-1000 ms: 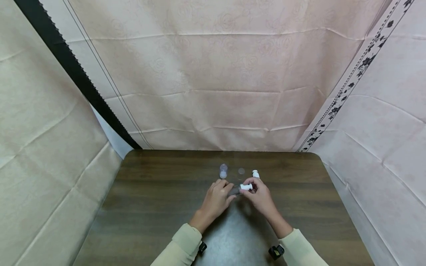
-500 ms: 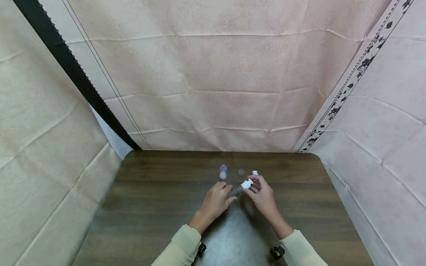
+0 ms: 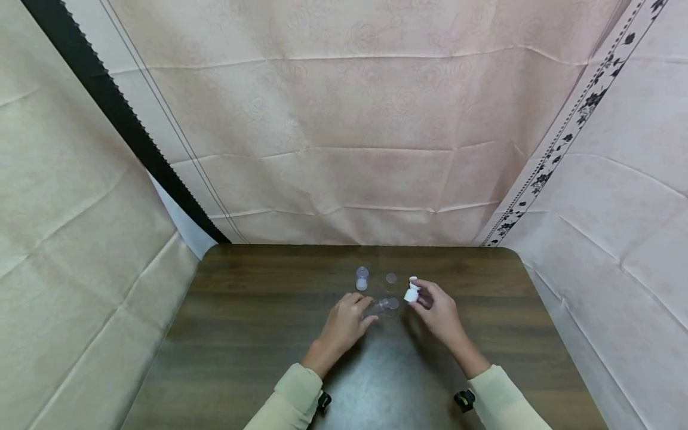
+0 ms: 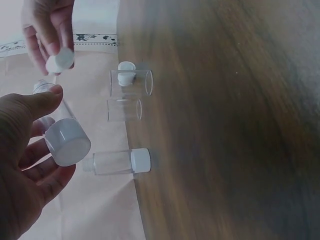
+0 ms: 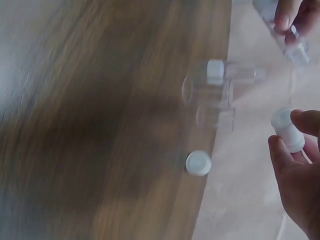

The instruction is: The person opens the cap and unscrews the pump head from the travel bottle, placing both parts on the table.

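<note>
My left hand (image 3: 344, 325) grips a small clear bottle (image 4: 68, 142) with a white base, tilted, its bare neck toward the right hand. Between the thumb and fingers of my right hand (image 3: 442, 313) is a white ribbed screw top (image 5: 289, 132), apart from the bottle neck. A second clear bottle (image 4: 114, 163) with a white base stands upright on the table, its neck uncovered. Beside it are two clear open cylinders (image 4: 131, 83), like bottle covers. Another white top (image 5: 198, 163) stands just beyond the right hand.
The wooden table (image 3: 258, 334) has rounded far corners. Pale patterned cloth (image 3: 344, 119) hangs behind it and on both sides. The loose parts stand close together near the far edge, just past the hands.
The white top has come off the bottle's neck and moved right with my right hand, turning more upright. My left hand stays nearly in place with the bottle.
</note>
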Available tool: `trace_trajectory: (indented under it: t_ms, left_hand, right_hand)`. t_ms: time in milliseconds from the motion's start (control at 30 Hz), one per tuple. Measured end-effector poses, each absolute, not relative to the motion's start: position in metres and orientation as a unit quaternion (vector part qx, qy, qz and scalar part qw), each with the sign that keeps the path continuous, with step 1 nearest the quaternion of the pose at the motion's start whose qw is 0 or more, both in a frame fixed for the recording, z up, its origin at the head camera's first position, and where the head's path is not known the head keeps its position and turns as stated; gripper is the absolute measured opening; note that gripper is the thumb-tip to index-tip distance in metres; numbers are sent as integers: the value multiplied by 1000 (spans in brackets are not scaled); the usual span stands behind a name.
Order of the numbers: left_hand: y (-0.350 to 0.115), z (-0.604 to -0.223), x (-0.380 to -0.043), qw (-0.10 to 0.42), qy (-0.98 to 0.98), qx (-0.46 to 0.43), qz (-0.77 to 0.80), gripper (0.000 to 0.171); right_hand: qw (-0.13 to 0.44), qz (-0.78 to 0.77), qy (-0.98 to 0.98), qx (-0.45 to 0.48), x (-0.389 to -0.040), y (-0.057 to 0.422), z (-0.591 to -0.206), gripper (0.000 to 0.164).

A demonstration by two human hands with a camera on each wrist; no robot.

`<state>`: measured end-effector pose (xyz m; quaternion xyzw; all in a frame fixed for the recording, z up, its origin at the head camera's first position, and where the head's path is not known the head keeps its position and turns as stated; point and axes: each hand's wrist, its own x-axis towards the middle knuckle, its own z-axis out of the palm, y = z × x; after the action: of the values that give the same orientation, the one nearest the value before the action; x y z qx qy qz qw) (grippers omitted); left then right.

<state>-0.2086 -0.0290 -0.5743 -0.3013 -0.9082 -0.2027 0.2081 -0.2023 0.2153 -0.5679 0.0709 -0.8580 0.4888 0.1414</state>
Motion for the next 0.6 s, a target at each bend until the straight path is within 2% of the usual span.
trace_trajectory:
  t_ms: [600]
  left_hand:
    - [-37, -568, -210, 188, -916, -285, -209, 40]
  right_hand:
    - [28, 388, -919, 64, -222, 247, -601, 43]
